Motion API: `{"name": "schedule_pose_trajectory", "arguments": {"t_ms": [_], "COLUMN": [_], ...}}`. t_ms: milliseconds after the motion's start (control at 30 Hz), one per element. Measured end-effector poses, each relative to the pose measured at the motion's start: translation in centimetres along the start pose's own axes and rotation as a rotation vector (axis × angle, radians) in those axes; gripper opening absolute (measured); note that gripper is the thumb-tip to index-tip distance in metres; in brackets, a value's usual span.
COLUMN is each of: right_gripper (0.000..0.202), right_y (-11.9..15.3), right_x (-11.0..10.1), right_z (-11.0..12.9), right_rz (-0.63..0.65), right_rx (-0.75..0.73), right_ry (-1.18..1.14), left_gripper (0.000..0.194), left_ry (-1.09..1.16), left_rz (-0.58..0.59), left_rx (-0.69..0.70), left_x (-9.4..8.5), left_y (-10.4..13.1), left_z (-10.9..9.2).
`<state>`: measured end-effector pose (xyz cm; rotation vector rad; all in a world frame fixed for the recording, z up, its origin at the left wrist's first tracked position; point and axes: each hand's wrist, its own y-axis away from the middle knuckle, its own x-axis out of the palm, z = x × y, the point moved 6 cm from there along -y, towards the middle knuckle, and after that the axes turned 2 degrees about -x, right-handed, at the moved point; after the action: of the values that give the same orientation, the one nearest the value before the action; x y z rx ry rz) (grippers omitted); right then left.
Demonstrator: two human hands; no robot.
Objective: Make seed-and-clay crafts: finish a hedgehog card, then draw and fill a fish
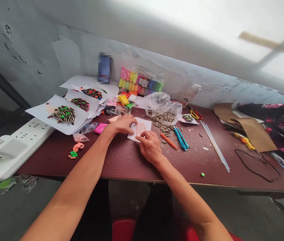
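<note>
A small white card with an orange hedgehog-like drawing lies on the dark red table. My left hand is at its left edge, fingers bent and somewhat apart over the corner. At the card's lower right edge is my right hand, its fingers curled together with the tips on the card; whether anything small is between them is hidden. Striped seeds form a pile just right of the card. An orange pen and a blue cutter lie right of my right hand.
Seed-covered hedgehog pictures and a white power strip occupy the left. Colored clay packs lean on the wall. Scissors, clear sticks and a yellow glue gun with a black cord lie to the right.
</note>
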<state>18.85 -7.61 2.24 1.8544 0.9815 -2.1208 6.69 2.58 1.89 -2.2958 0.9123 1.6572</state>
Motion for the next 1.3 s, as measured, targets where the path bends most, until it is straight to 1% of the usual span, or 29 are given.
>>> {"name": "schedule_pose_trajectory", "arguments": {"t_ms": [67, 133, 300, 467, 667, 833, 1167, 1300], "right_gripper": [0.028, 0.027, 0.025, 0.022, 0.022, 0.022, 0.02, 0.021], "right_y": [0.1, 0.1, 0.0, 0.0, 0.0, 0.1, 0.2, 0.3], "right_x": [-0.3, -0.4, -0.1, 0.1, 0.1, -0.2, 0.3, 0.3], "right_z": [-0.7, -1.0, -0.7, -0.1, 0.3, -0.1, 0.3, 0.1], "right_rz": [-0.029, -0.025, 0.039, 0.066, 0.064, 0.028, 0.07, 0.066], "right_rx": [0.08, 0.113, 0.083, 0.053, 0.013, 0.073, 0.023, 0.043], "right_ry": [0.005, 0.032, 0.09, 0.155, 0.196, 0.198, 0.233, 0.217], "left_gripper": [0.056, 0.057, 0.057, 0.058, 0.057, 0.058, 0.057, 0.057], "left_ry": [-0.002, -0.002, 0.012, 0.009, 0.004, 0.002, 0.003, 0.005], "left_rz": [-0.002, -0.003, -0.006, 0.001, -0.009, -0.011, -0.012, -0.014], "left_rx": [0.004, 0.006, 0.009, 0.015, 0.01, 0.009, 0.005, 0.007], "left_x": [0.0, 0.0, 0.0, -0.1, -0.1, -0.1, 0.0, -0.1], "left_y": [0.0, 0.0, 0.0, 0.1, 0.1, 0.0, 0.1, 0.1], "left_z": [0.0, 0.0, 0.0, -0.2, -0.2, -0.2, -0.1, -0.1]}}
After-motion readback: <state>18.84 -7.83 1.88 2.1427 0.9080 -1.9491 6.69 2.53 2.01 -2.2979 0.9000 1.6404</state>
